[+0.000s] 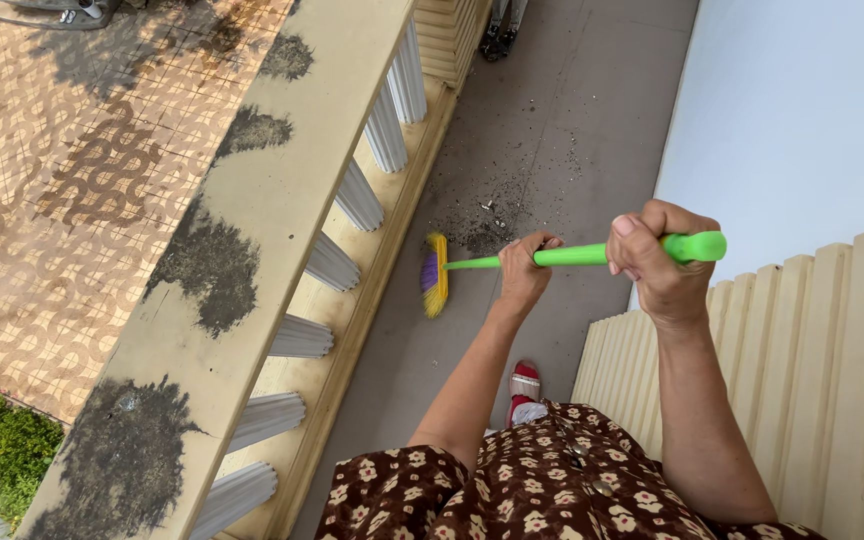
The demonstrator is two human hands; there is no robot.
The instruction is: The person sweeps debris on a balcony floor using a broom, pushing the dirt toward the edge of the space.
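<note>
Gripping the green broom (572,256) with both hands, the person holds it low over the grey balcony floor (542,120). The right hand (660,262) is closed around the handle near its top end, and the left hand (524,270) is closed around it lower down, closer to the bristles. The broom looks light, with a stiff plastic handle that may be a little slippery; the yellow and purple bristles (435,274) look soft and flexible. Two spaced hands on the handle seem a good hold. The bristles are near the floor's edge by the cream balustrade (252,215), just beside a patch of dark dirt (497,215). The floor is narrow, between the balustrade and a pale wall (792,110).
</note>
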